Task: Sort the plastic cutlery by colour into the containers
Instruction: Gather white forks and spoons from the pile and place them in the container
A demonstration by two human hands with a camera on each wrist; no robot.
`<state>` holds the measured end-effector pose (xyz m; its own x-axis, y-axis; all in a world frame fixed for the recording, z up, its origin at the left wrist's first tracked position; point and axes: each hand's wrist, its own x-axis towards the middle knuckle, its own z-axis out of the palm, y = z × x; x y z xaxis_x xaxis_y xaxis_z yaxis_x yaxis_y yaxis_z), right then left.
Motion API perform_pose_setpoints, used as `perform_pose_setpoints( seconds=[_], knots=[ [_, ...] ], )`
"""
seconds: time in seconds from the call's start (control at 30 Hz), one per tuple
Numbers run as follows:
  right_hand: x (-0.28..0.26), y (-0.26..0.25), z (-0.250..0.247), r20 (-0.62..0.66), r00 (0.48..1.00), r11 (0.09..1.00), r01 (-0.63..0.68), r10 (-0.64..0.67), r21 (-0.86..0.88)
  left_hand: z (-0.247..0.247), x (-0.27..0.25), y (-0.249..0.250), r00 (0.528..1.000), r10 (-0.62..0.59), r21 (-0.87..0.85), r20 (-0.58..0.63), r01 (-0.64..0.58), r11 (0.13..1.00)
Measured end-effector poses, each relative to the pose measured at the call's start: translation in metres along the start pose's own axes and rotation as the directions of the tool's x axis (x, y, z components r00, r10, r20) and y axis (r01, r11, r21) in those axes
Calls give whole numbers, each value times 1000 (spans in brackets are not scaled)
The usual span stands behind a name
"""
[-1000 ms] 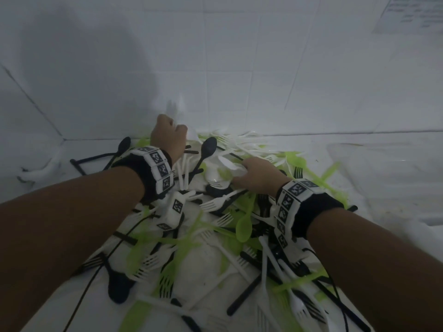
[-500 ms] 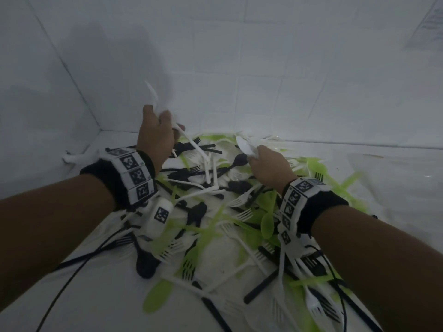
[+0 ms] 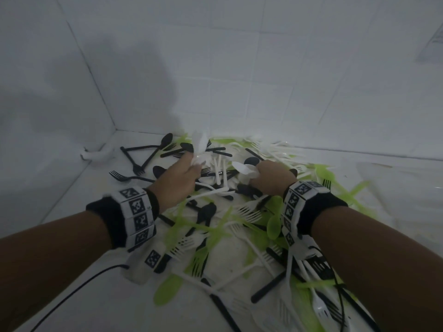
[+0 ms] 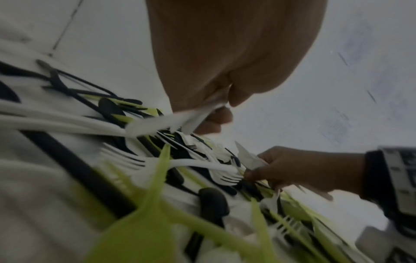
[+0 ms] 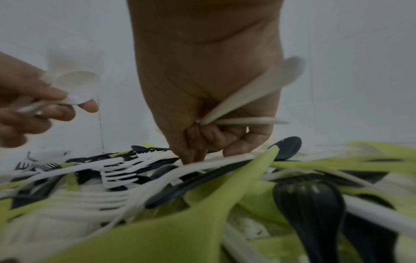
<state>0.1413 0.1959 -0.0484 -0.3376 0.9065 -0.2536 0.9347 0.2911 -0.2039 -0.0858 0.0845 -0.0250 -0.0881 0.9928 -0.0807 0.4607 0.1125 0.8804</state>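
White plastic, thin, light, springy | left hand (image 3: 178,174) is clutching white spoons (image 3: 200,144) above the pile (image 3: 215,226) | right hand (image 3: 271,178) is gripping white cutlery (image 5: 254,92) over the pile's far side | slippery; probably best pinching handles, not bowls.

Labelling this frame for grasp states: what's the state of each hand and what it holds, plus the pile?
left hand: grips a bunch of white cutlery, lifted above the pile.
right hand: grips white spoons, fingers curled.
cutlery pile: unsorted; black, white and green pieces mixed on the surface.
containers: none clearly visible.
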Motion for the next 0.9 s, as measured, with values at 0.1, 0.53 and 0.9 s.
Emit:
perform_pose_setpoints(
  seconds=[0.1, 0.53, 0.9],
  knots=[
    [7, 0, 5, -10, 999, 999, -30, 30, 11, -3, -11, -9, 994, 45, 50, 103, -51, 997],
    [11, -26, 18, 38, 997, 997, -74, 74, 8, -9, -32, -42, 992, 51, 177, 115, -70, 982],
    [-9, -28, -18, -228, 972, 839, 72, 63, 540, -13, -18, -28, 994, 94, 131, -48, -87, 988]
  ],
)
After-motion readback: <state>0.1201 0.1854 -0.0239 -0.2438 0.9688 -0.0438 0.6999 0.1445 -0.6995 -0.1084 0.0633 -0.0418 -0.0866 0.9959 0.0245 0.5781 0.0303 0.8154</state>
